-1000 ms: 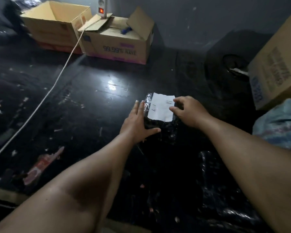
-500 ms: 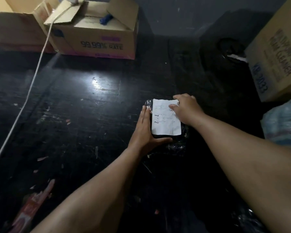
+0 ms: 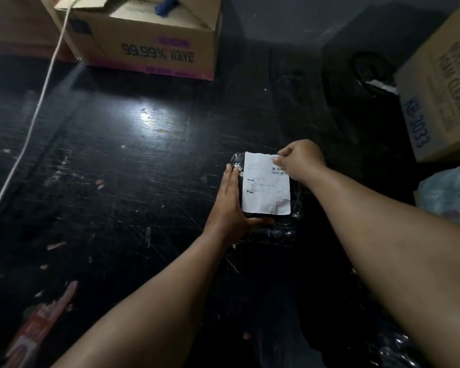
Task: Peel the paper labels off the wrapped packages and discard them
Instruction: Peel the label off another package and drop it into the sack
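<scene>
- An open cardboard box [image 3: 154,46] printed "99.99% RATE" stands at the far edge of the dark floor [image 3: 112,166]; its flaps are up, and a blue object [image 3: 165,6] lies on an inner flap. What else it holds cannot be told.
- A white cord [image 3: 41,96] runs from that box's left corner down across the floor toward the left edge.
- A second cardboard box [image 3: 444,102], printed "FOAM CLEANER", stands tilted at the right; its contents are hidden.
- A pale bundle [image 3: 452,192] lies just below that box, at the right edge.
- The black wrapped package [image 3: 294,197] lies flat on the floor near the middle, between the two hands.
- The white paper label [image 3: 266,187] covers most of the package's top. Its long axis runs away from the person, short edges near and far; a barcode sits toward the far right corner.
- The left hand [image 3: 231,205] rests along the package's left side, fingers straight and together, thumb laid across the near edge.
- The right hand [image 3: 300,158] pinches the label's far right corner between thumb and fingertips.
- A reddish wrapper [image 3: 37,328] lies on the floor at the lower left.
</scene>
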